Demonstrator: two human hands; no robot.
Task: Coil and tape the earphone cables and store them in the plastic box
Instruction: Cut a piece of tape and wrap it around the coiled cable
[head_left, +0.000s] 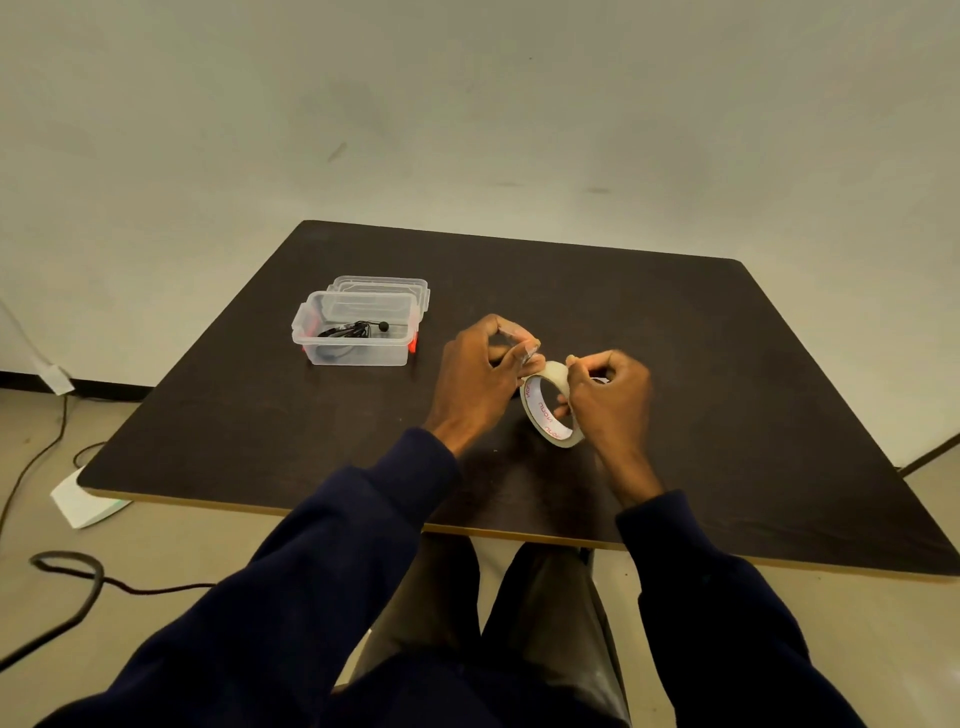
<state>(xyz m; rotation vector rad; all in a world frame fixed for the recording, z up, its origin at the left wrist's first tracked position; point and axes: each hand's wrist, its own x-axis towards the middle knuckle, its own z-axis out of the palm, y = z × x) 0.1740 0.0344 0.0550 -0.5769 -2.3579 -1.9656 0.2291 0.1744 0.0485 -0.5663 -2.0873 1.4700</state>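
A cream tape roll (546, 415) with red print inside stands tilted on edge above the dark table (675, 332). My right hand (608, 400) grips the roll at its right side. My left hand (480, 379) pinches a clear strip of tape (530, 349) pulled from the roll's top. A clear plastic box (356, 332) sits to the left on the table, open, with black earphone cables (353, 330) lying inside it.
The box's clear lid (384, 286) lies just behind the box. Black cords (67, 571) run over the floor at the left, beside a white paper sheet (85, 501). The table's front edge lies close to my knees.
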